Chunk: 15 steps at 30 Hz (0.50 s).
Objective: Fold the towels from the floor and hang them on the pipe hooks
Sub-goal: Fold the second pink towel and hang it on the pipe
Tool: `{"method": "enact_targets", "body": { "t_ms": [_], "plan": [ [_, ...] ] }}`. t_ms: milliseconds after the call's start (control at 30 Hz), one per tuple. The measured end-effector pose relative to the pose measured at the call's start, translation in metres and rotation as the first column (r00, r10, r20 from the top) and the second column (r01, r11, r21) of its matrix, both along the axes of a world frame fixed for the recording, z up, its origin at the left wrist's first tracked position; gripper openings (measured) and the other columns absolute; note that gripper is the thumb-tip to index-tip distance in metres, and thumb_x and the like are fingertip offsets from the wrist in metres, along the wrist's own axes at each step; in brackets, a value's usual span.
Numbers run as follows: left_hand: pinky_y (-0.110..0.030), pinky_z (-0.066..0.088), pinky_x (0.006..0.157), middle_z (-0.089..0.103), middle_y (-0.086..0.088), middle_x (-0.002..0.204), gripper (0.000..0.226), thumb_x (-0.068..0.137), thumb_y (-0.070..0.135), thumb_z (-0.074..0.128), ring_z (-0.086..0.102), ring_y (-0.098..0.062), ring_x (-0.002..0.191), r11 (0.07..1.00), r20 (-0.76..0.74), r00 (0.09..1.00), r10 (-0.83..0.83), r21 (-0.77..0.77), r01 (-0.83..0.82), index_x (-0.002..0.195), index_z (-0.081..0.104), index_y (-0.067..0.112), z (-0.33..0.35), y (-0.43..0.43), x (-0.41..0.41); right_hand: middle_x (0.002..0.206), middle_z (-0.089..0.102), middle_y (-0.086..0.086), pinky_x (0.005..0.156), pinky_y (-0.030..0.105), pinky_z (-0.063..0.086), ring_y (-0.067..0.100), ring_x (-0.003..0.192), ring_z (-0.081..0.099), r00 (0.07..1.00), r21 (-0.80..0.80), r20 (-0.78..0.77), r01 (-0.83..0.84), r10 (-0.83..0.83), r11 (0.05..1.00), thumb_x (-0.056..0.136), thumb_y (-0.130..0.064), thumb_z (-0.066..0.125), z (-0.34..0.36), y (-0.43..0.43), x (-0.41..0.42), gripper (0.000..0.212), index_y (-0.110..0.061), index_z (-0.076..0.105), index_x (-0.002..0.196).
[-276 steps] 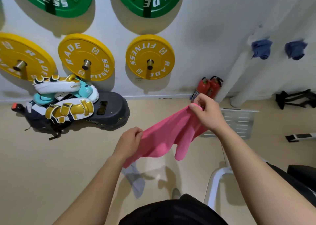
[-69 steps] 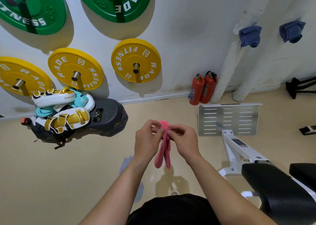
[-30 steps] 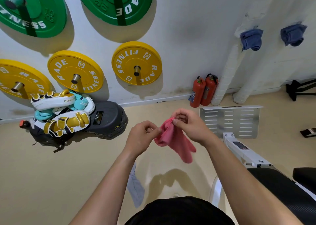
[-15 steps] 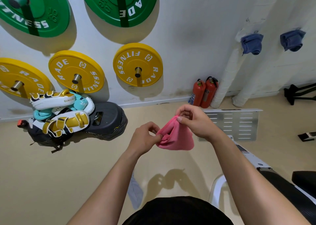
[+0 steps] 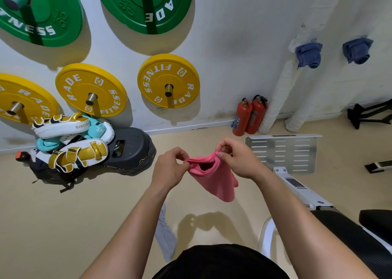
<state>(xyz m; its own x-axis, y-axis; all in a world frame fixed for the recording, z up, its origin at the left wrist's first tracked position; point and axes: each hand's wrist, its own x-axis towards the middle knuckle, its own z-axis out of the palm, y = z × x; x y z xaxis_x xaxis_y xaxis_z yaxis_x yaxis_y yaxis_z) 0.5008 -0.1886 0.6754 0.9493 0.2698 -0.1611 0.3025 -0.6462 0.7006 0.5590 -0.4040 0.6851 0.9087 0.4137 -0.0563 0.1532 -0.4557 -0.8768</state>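
Note:
A small pink towel (image 5: 216,179), folded into a compact piece, hangs in the air between my hands. My left hand (image 5: 169,166) pinches its left top corner and my right hand (image 5: 237,160) pinches its right top corner. A grey towel (image 5: 165,234) lies on the floor below my left forearm. Two blue towels (image 5: 307,54) (image 5: 357,49) hang at the top of two white pipes (image 5: 277,100) in the right corner; the hooks themselves are hidden.
Green and yellow weight plates (image 5: 168,80) are mounted on the wall. Boxing pads and a dark bag (image 5: 70,147) are piled at the left. Two red fire extinguishers (image 5: 249,115) stand by the pipes. A slotted metal plate (image 5: 282,152) and a black bench (image 5: 350,236) lie right.
The pink towel has gone from spread wide to a small folded piece. In the last second my hands moved slightly apart, drawing its top edge out between them.

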Motion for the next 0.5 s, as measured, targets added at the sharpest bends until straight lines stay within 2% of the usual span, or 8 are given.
{"method": "enact_targets", "body": {
  "t_ms": [100,167,233,300,400,500],
  "plan": [
    [-0.032,0.052,0.068,0.067,0.016,0.086,0.014,0.075,0.033,0.078,0.065,-0.007,0.072,0.998,0.034,0.999,-0.021,0.056,0.019,0.075,0.064,0.033,0.010,0.000,0.005,0.075,0.062,-0.007,0.062,0.012,0.040,0.008,0.071,0.056,0.999,-0.102,0.006,0.035,-0.035,0.994,0.092,-0.006,0.062,-0.011,0.001,-0.003,0.018,-0.023,0.061,0.086],
    [-0.033,0.052,0.068,0.067,0.014,0.082,0.014,0.074,0.030,0.076,0.065,-0.010,0.075,0.997,0.017,0.999,-0.043,0.065,0.042,0.076,0.063,0.031,0.015,0.001,0.008,0.077,0.061,-0.009,0.061,0.009,0.038,0.004,0.071,0.055,0.995,-0.109,0.016,0.097,-0.096,0.989,0.092,-0.005,0.061,-0.018,0.003,-0.005,0.020,-0.024,0.060,0.088],
    [-0.036,0.056,0.066,0.069,0.011,0.075,0.012,0.072,0.021,0.072,0.068,-0.013,0.071,0.996,-0.047,0.997,-0.061,0.057,0.064,0.075,0.063,0.029,0.017,0.002,0.009,0.086,0.062,-0.007,0.067,0.010,0.038,0.007,0.080,0.057,0.988,-0.085,0.025,0.154,-0.152,0.984,0.093,-0.002,0.058,-0.021,0.005,-0.006,0.024,-0.024,0.063,0.102],
    [-0.040,0.061,0.068,0.072,0.004,0.071,0.014,0.073,0.010,0.070,0.071,-0.016,0.066,0.994,-0.149,0.983,-0.103,0.010,0.106,0.077,0.067,0.023,0.018,0.004,0.010,0.093,0.064,-0.006,0.078,0.016,0.039,0.011,0.089,0.058,0.984,-0.090,0.062,0.174,-0.169,0.981,0.093,-0.001,0.056,-0.020,0.005,-0.005,0.027,-0.019,0.067,0.111],
    [-0.038,0.062,0.077,0.076,-0.011,0.082,0.014,0.077,-0.002,0.071,0.075,-0.022,0.076,0.977,-0.289,0.937,-0.197,-0.142,0.161,0.086,0.072,0.008,0.022,0.006,0.013,0.092,0.064,-0.008,0.077,0.013,0.039,0.010,0.091,0.057,0.977,-0.090,0.138,0.179,-0.165,0.980,0.091,0.000,0.054,-0.019,0.006,-0.003,0.024,-0.018,0.069,0.095],
    [-0.031,0.063,0.075,0.075,-0.019,0.085,0.014,0.079,-0.007,0.069,0.075,-0.026,0.080,0.964,-0.283,0.937,-0.205,-0.222,0.144,0.089,0.072,0.002,0.028,0.006,0.014,0.090,0.062,-0.009,0.074,0.012,0.038,0.008,0.088,0.056,0.974,-0.087,0.152,0.185,-0.171,0.979,0.091,0.000,0.052,-0.022,0.006,-0.001,0.024,-0.021,0.064,0.090]
  ]
}}
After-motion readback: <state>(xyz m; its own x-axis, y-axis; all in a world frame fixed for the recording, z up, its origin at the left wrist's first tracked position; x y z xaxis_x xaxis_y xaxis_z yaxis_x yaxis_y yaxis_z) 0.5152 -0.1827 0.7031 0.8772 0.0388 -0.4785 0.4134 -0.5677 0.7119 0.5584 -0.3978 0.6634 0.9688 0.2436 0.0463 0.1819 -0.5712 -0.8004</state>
